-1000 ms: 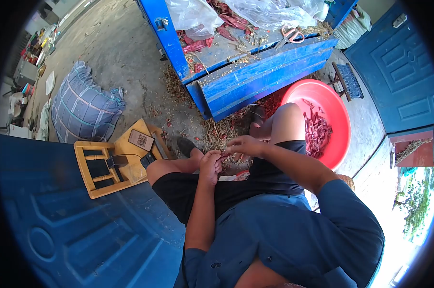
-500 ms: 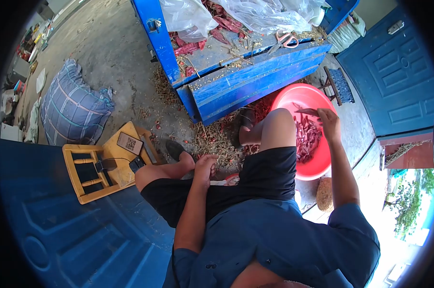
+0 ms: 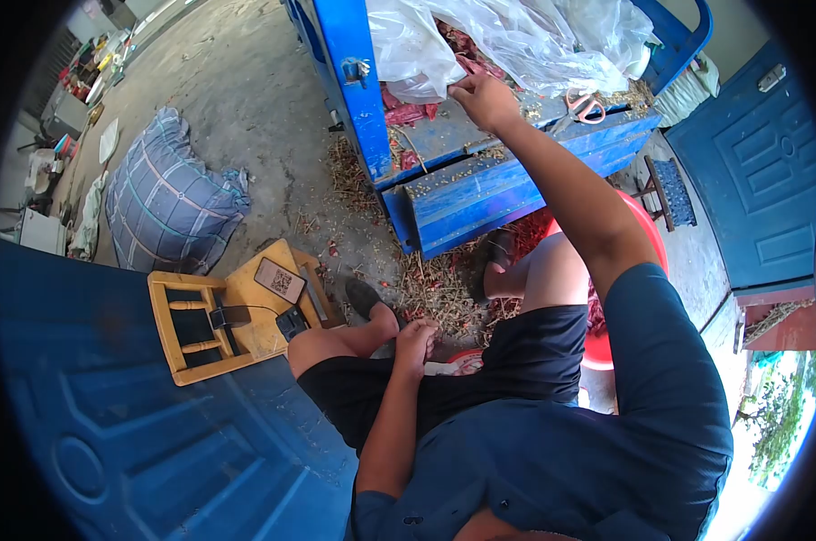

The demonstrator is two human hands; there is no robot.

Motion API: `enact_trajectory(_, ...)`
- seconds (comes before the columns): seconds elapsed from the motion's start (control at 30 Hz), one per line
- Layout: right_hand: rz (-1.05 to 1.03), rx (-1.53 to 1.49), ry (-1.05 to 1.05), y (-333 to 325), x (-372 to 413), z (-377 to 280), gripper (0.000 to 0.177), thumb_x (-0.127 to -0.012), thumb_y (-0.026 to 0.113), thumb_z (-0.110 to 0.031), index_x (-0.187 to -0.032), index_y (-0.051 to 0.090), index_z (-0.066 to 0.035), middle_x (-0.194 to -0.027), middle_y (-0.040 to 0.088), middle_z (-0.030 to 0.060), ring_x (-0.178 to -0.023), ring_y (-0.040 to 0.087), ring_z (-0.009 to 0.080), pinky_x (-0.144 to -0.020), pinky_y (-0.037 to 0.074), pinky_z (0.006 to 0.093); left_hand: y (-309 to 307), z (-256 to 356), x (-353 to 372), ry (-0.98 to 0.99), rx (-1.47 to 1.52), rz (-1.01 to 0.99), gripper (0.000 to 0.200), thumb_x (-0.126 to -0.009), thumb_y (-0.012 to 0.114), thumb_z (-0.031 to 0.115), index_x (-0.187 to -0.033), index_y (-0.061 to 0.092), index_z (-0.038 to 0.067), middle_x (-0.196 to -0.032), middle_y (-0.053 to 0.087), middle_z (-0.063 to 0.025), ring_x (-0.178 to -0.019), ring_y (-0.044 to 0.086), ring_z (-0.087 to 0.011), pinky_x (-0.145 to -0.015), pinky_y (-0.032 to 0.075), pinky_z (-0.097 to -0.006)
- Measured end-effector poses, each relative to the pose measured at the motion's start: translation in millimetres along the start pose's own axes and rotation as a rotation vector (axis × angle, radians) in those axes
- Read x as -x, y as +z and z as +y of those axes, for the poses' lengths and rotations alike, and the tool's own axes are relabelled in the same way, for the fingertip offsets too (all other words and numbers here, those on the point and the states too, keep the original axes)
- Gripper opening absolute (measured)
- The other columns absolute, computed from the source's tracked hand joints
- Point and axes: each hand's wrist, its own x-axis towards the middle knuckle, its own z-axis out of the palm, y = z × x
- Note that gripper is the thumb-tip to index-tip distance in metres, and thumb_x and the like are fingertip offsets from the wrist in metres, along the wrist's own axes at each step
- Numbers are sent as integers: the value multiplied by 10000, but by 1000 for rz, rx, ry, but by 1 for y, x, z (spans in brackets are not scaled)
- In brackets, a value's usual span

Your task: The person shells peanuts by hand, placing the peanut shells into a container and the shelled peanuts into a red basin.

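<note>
My right hand [image 3: 487,104] reaches onto the blue cart bed [image 3: 525,194], its thumb and fingers pinched at the edge of the clear plastic sheet [image 3: 408,54]. Dried red chillies [image 3: 408,110] show under and beside the sheet. Just right of that hand lie scissors [image 3: 585,106] with pink handles. My left hand [image 3: 416,343] is curled closed near my left knee, above the littered floor; what it holds, if anything, is too small to make out. The red basin [image 3: 653,236] is partly hidden behind my right arm and leg, with chillies in it.
A wooden chair [image 3: 187,361] at the left carries a phone [image 3: 280,280] and a small black device. Behind it sits a checked cloth sack [image 3: 169,203]. Stems litter the floor [image 3: 430,288] between my feet. A small stool [image 3: 669,192] stands by the blue door [image 3: 751,153].
My right hand has left the basin, where it held a chilli, and moved up and left to the plastic sheet. My left hand stays closed near my knee. The view has shifted slightly.
</note>
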Motion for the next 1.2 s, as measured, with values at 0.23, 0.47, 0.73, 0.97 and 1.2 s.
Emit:
enact_trajectory(0.23, -35, 228, 176, 45, -54, 0, 454, -814, 662, -361, -1113, 719, -24, -1105, 708, 223, -1048, 683, 378, -911, 529, 445, -9, 4, 0, -2, 31, 18, 112, -897, 568, 83, -990, 627, 68, -632, 470, 54, -484, 400, -54, -438, 318, -215)
enact_trajectory(0.47, -166, -627, 195, 0, 11, 23, 231, -855, 732, -176, -1057, 718, -66, -769, 674, -19, -658, 597, 49, -536, 447, 237, 9, 0, -6, -6, -15, -49, 106, -896, 570, 71, -972, 640, 49, -629, 471, 58, -467, 377, -37, -422, 266, -211)
enact_trajectory(0.73, -318, -951, 325, -22, 154, 45, 264, -897, 719, -275, -1079, 676, -88, -929, 722, 7, -737, 618, 79, -590, 457, 234, 13, -9, -7, 8, -39, -63, 114, -908, 564, 82, -974, 647, 40, -634, 477, 51, -471, 383, -41, -424, 278, -211)
enact_trajectory(0.97, -1147, -743, 181, 81, 328, 56, 315, -817, 788, -159, -1109, 730, -54, -958, 722, 18, -893, 666, 130, -776, 517, 305, -4, -21, -22, -29, -113, -149, 157, -919, 549, 104, -1012, 639, 15, -744, 594, -32, -568, 530, -101, -482, 428, -256)
enact_trajectory(1.2, -782, -652, -152, 123, 362, 38, 257, -769, 801, -207, -1001, 755, -106, -1047, 698, 98, -947, 676, 238, -809, 527, 364, -6, -18, -23, 85, 73, 35, 272, -972, 488, 203, -1080, 646, 11, -892, 663, -89, -755, 646, -186, -630, 533, -301)
